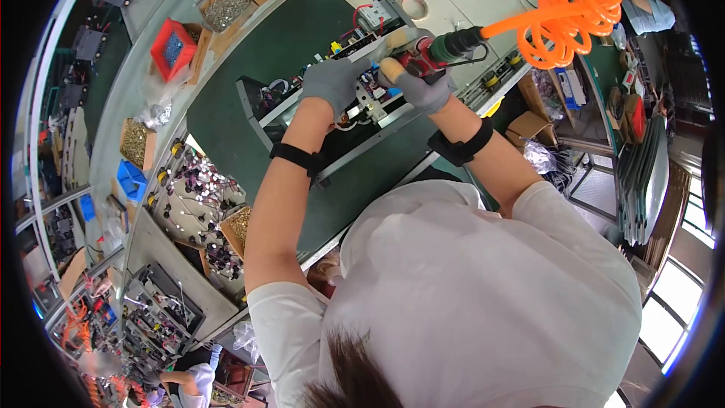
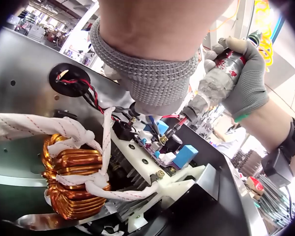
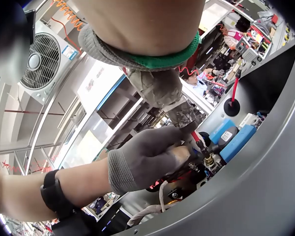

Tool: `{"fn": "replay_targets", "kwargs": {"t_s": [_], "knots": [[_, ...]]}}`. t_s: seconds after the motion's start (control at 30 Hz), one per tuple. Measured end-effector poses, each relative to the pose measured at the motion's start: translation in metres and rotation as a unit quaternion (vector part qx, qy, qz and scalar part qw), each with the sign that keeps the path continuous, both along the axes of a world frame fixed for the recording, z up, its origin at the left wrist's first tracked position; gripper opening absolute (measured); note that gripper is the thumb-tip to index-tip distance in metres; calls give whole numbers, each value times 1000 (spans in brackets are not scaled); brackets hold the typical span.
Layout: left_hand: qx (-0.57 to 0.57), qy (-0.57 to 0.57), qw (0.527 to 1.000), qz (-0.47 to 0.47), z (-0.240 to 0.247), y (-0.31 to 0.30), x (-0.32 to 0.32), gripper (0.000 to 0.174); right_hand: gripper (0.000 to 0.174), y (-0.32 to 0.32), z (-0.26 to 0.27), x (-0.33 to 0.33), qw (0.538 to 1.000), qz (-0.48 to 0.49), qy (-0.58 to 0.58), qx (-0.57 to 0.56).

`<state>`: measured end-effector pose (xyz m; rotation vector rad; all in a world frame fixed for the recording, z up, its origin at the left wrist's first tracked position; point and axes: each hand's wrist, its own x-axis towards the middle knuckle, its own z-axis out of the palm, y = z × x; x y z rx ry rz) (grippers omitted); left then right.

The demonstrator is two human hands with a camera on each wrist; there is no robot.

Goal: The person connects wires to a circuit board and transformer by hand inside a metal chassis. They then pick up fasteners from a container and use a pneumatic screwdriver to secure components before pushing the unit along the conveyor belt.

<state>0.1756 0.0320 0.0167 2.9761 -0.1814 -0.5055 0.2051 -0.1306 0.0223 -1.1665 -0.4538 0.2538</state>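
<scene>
My right hand, in a grey glove, grips a red and dark air screwdriver whose body is wrapped in tape in the wrist views. Its bit points down at a brass-coloured screw on a circuit board with blue components. The gloved left hand reaches into the grey metal case, its bare thumb tip close beside the bit in the right wrist view; cannot tell whether its fingers pinch anything. Below the left wrist sits a copper coil tied with white sleeved leads.
An orange coiled air hose runs from the screwdriver to the upper right. The case lies on a green work surface. Along the left stand a red bin, blue bin and boxes of small hardware. Other people work farther off.
</scene>
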Motion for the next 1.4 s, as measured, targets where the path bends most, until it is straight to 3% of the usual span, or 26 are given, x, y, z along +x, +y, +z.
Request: {"fn": "replay_targets", "kwargs": {"t_s": [0.1,0.13,0.17,0.43,0.5,0.87,1.0,1.07,1.1,1.13,1.17,1.2,1.27,1.3,1.37,1.4], "knots": [[0,25,1000,-5,2,1,1,37,28,5,-2,-2,999,8,-32,-3],[-16,-4,1000,3,2,1,0,21,28,6,-4,-1,999,12,-31,-4],[-32,-34,999,10,2,1,-2,16,28,7,-5,1,999,12,-43,-21],[-64,-23,998,-14,2,12,6,17,28,18,5,0,995,4,-93,-48],[-47,10,998,-44,9,13,7,26,28,19,6,0,993,-3,-88,-74],[-57,-8,997,-48,-12,16,9,17,30,21,-3,-2,997,11,-15,-75],[-101,0,995,17,-3,14,1,17,32,20,3,1,993,29,-27,-116],[-116,-19,992,37,-2,9,-9,20,32,25,17,-7,999,32,-41,-17],[-259,-92,949,158,-9,3,-17,23,32,22,21,-7,999,7,-46,-2],[-393,-159,864,271,-15,-1,-24,28,32,20,26,-8,999,-17,-50,13],[-446,-117,826,323,-22,-1,-29,33,33,15,34,-8,998,-11,-46,36],[-447,-116,829,317,-36,-2,-34,33,33,11,40,-7,998,-17,-49,37],[-689,94,618,367,-60,-6,-43,30,34,1,49,-8,994,-82,-59,51],[-688,95,622,362,-53,-11,-52,30,32,-3,58,-9,993,-71,-63,66],[-737,93,544,391,-31,-25,-79,30,30,-17,69,-12,994,-77,-35,63],[-737,94,545,388,-29,-29,-83,30,30,-22,74,-12,995,-78,-4,58]]}}
